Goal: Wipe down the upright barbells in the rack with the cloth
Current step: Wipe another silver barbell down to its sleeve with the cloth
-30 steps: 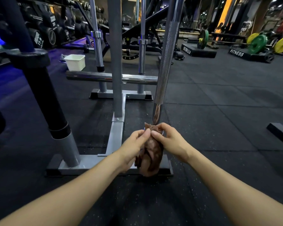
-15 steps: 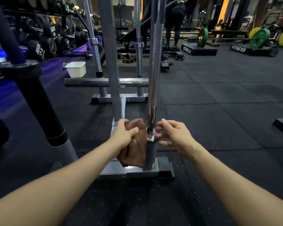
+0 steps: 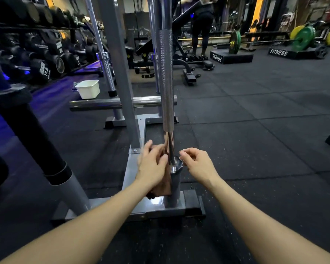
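Observation:
A chrome barbell (image 3: 166, 88) stands upright in the grey floor rack (image 3: 154, 205), its lower sleeve in a socket. My left hand (image 3: 151, 166) holds a brown cloth (image 3: 163, 185) against the left side of the bar, just above the collar. The cloth hangs down beside the sleeve, mostly hidden by the hand. My right hand (image 3: 197, 162) hovers just right of the collar with its fingers loosely curled, holding nothing. Two more upright bars (image 3: 105, 60) stand at the far end of the rack.
A thick black bar (image 3: 36, 141) leans in the rack at the left. A horizontal chrome bar (image 3: 111, 102) crosses behind the post. A white tub (image 3: 88, 88) sits on the floor behind. Dumbbell racks line the left; a person (image 3: 201, 25) stands far back.
The cloth came off the bar's right side and is now held by my left hand alone. My right hand let go and drew slightly right. The view moved closer.

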### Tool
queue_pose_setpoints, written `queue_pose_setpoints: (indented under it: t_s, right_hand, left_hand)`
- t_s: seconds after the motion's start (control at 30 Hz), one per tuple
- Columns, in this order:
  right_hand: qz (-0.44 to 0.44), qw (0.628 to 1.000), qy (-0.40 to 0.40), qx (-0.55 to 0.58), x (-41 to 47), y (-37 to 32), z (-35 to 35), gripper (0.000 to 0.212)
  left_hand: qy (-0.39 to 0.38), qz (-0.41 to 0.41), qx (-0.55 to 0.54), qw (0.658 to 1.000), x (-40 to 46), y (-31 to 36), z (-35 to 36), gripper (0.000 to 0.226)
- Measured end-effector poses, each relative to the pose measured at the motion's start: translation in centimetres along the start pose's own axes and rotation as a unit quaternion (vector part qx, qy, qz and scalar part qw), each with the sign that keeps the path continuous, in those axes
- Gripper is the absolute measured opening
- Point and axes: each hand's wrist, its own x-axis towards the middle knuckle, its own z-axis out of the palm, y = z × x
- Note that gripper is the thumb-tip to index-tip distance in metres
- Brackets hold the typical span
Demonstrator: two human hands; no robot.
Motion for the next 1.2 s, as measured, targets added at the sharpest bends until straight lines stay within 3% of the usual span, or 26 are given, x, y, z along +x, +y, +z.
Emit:
queue_pose_setpoints:
  t_s: [0.1,0.43,0.7,0.8,1.03,1.2]
  right_hand:
    - [-0.007,1.0,-0.005,-0.001,0.2,0.2,0.3,0.012]
    - [-0.005,0.996,-0.005,-0.085,0.2,0.6,0.3,0.018]
    - [-0.061,0.977,-0.075,-0.19,0.3,0.9,1.1,0.033]
    - [-0.068,0.973,-0.084,-0.204,0.3,1.2,0.9,0.036]
    - [-0.068,0.97,-0.096,-0.214,-0.2,0.9,0.7,0.035]
    - [-0.055,0.969,-0.107,-0.218,-0.5,0.8,0.4,0.031]
  left_hand:
    - [-0.053,0.046,0.018,0.997,0.0,-0.3,0.6,0.057]
    - [-0.136,0.055,0.148,0.978,1.0,-0.3,-1.8,0.059]
    - [-0.182,0.087,0.231,0.952,2.4,-0.1,-2.3,0.037]
    - [-0.217,0.093,0.255,0.938,3.6,0.0,-2.3,0.039]
    - [-0.184,0.095,0.225,0.952,0.8,-0.6,-2.3,0.056]
    - [-0.18,0.107,0.22,0.953,-0.4,-0.9,-2.6,0.055]
